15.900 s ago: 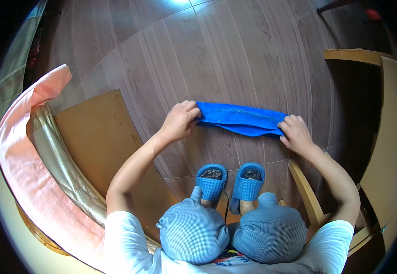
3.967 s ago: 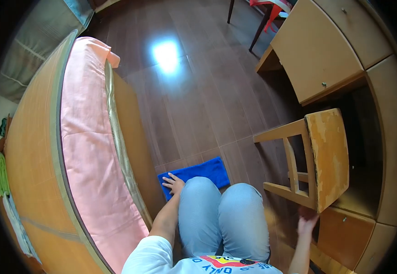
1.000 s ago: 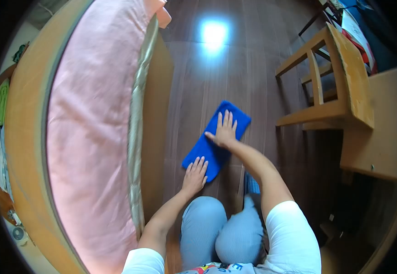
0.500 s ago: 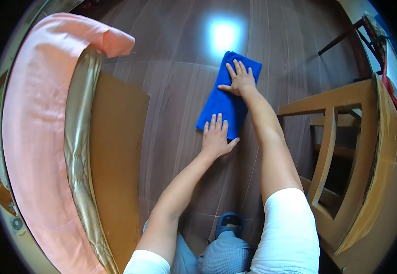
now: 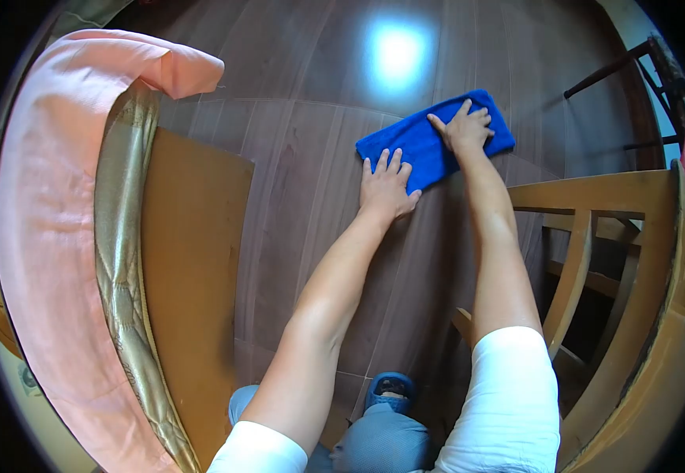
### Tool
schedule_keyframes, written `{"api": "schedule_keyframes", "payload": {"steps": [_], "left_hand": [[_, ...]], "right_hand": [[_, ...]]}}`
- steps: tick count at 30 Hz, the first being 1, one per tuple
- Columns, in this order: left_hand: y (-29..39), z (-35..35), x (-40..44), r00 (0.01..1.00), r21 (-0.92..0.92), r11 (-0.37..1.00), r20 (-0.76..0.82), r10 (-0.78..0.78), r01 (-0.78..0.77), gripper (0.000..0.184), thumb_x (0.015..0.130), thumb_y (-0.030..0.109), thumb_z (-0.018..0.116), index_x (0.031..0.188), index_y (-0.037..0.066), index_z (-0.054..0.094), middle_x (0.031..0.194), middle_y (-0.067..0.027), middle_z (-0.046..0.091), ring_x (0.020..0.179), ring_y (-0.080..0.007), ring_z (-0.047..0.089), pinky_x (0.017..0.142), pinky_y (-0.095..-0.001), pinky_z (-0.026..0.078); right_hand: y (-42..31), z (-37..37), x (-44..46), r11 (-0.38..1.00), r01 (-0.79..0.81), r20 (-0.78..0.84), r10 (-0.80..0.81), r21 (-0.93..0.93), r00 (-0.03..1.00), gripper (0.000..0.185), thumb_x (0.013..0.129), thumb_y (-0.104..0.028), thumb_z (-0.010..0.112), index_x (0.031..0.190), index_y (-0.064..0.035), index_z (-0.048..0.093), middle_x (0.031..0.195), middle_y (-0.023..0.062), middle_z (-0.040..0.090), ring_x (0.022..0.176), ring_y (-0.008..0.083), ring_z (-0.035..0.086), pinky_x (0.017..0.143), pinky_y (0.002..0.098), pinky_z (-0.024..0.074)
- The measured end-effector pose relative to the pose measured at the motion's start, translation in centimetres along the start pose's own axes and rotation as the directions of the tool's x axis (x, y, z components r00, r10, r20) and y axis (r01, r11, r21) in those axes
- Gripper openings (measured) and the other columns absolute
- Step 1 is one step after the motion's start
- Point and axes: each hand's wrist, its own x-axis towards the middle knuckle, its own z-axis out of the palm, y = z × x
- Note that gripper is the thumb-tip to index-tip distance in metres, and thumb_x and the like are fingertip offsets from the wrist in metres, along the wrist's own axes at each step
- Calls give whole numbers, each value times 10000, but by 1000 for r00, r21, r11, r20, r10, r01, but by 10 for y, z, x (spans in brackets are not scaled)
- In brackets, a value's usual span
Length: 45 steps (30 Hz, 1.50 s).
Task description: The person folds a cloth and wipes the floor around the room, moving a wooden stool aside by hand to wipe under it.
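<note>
A folded blue cloth (image 5: 429,154) lies flat on the brown wood-look floor (image 5: 303,197), slanting up toward the right. On its left, lower part rests my left hand (image 5: 387,188), fingers spread and the palm near the cloth's front edge. My right hand (image 5: 467,131) presses on the right part of the cloth, thumb out to the left and fingers apart. Both hands lie on top of the cloth without gripping it.
To the left stands a bed with a pink sheet (image 5: 51,205), a gold mattress edge (image 5: 122,260) and a wooden side panel (image 5: 193,236). A wooden chair (image 5: 583,268) is close on the right. Farther right is a dark-legged piece of furniture (image 5: 606,71). A blue slipper (image 5: 390,386) shows below.
The blue cloth has turned clockwise, from steeply upright to a flatter slant. My right hand moved right with it, and my left hand moved forward and slightly right.
</note>
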Motion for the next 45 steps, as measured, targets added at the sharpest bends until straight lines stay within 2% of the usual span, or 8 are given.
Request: {"api": "schedule_keyframes", "payload": {"steps": [4,13,20,23,26,35,41,45], "left_hand": [[-19,2,-12,1000,6,1000,16,14,-14,650,838,395,665,1398,128,473,1617,-61,291,1501,-280,230,1188,-561,220],[-113,13,-157,998,74,995,5,59,-60,662,777,307,718,1367,118,483,1603,-57,318,1486,-298,272,1168,-602,234],[-153,64,-365,977,173,962,19,211,-211,658,736,308,729,1305,54,517,1536,-200,359,1446,-412,291,1111,-632,291],[-157,81,-456,949,204,932,157,272,-301,684,743,378,703,1310,44,517,1512,-228,371,1420,-434,307,1073,-619,316],[-178,121,-512,874,252,839,204,441,-482,756,737,503,659,1318,39,520,1481,-235,402,1363,-428,363,1027,-564,341],[-169,107,-517,787,299,729,266,556,-616,658,758,500,671,1232,56,563,1382,-229,467,1258,-397,428,908,-506,400],[-145,121,-512,792,235,757,170,586,-610,782,761,503,690,1348,25,495,1430,-224,414,1284,-400,378,929,-484,382],[-81,116,-484,825,239,794,255,504,-559,720,743,563,694,1202,27,553,1205,-181,517,1074,-331,493,830,-461,407]], "right_hand": [[-7,15,-32,995,-45,-72,38,-88,997,1127,810,-842,444,1510,33,320,1433,418,380,1279,558,463,922,645,479],[-64,37,-206,998,41,-9,-41,-42,999,1039,850,-764,492,1527,2,300,1477,412,320,1331,595,368,910,691,465],[-59,59,-422,996,72,143,-79,49,987,1093,816,-737,586,1539,8,246,1499,407,278,1381,561,312,947,631,483],[-22,70,-540,976,30,274,-90,215,958,1097,826,-715,594,1528,48,232,1505,427,226,1374,588,294,1007,599,454],[40,89,-629,909,307,256,-380,284,889,1143,836,-731,561,1510,114,190,1498,455,185,1403,586,230,1148,563,292],[24,85,-632,950,11,523,-182,312,833,1272,753,-826,566,1574,1,55,1596,350,-63,1490,503,-45,1173,618,131],[41,111,-549,858,364,-49,-373,363,927,1057,811,-702,613,1581,-107,200,1644,214,79,1524,376,59,1159,583,178],[58,120,-532,758,516,-250,-451,399,857,951,820,-678,595,1552,-143,309,1630,210,168,1512,358,138,1147,538,179]]}}
